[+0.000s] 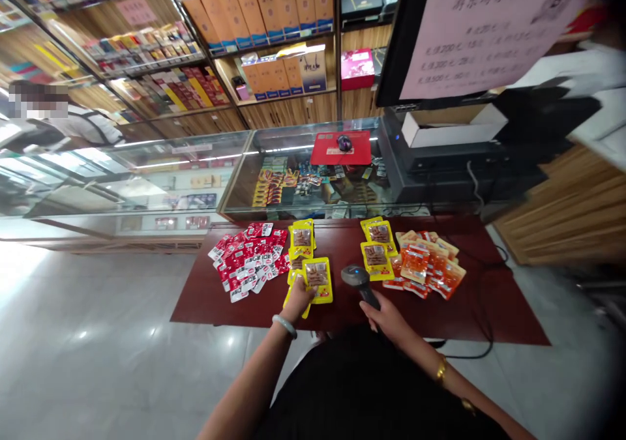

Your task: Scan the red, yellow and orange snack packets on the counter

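My left hand (298,300), with a pale bangle at the wrist, is closed on a yellow snack packet (306,311) near the table's front edge. Beside and partly under it lies another yellow packet (317,274), with more of the same kind behind. In my right hand (391,322) is the grip of a dark handheld barcode scanner (357,276), its head held over the table and pointing away from me. Yellow packets (377,257) lie just beyond the scanner. Orange packets (429,267) are heaped to the right, and red-and-white packets (252,257) spread out at the left.
The dark red table (195,303) adjoins a glass display counter (235,166) carrying a red mat (323,153) and a mouse (344,142). At right stand a monitor (391,55) and a white open box (415,133). A cable (482,355) hangs there. A person (73,114) is at far left.
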{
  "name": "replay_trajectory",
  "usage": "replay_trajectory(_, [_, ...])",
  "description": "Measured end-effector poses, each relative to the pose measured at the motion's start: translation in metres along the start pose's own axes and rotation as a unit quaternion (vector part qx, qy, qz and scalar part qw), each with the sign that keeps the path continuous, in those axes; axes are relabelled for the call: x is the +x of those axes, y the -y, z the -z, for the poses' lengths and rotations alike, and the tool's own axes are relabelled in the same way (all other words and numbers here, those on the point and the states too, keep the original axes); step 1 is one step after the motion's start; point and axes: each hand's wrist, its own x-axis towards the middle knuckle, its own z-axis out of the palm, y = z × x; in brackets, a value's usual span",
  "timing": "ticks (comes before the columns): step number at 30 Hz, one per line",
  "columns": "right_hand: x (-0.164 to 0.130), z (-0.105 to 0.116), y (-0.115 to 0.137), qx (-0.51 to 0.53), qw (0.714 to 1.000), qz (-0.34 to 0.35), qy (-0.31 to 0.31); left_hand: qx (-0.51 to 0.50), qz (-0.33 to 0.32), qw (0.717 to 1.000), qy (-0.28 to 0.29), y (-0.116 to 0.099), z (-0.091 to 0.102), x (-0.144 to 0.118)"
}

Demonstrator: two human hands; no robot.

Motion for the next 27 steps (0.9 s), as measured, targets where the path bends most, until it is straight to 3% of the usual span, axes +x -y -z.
replay_trajectory(3, [-0.002, 0.009, 0.001, 0.017, 1.0, 0.003, -0.014, -0.07, -0.016, 0.992, 0.104, -0.008, -0.043, 0.009])
replay_trajectory(8, [-0.007, 0.029, 0.004, 0.045, 0.997, 0.016, -0.06, -0.14, 0.003, 0.975, 0.172, -0.025, -0.105, 0.009])
replay_trajectory(13, [-0.01, 0.05, 0.007, 0.065, 0.992, 0.026, -0.102, -0.167, -0.013, 0.966, 0.198, -0.041, -0.143, 0.01])
replay_trajectory(18, [-0.008, 0.066, 0.005, 0.077, 0.987, 0.023, -0.137, -0.188, -0.035, 0.956, 0.223, -0.06, -0.171, 0.028])
replay_trajectory(22, [-0.007, 0.068, 0.001, 0.084, 0.987, 0.019, -0.139, -0.06, -0.068, 0.984, 0.154, -0.067, -0.167, 0.038])
replay_trajectory(24, [-0.006, 0.064, -0.001, 0.079, 0.989, 0.015, -0.128, 0.074, -0.095, 0.989, 0.089, -0.064, -0.147, 0.032])
replay_trajectory(27, [-0.003, 0.051, -0.004, 0.064, 0.993, 0.012, -0.102, 0.273, -0.097, 0.957, -0.022, -0.05, -0.103, 0.011])
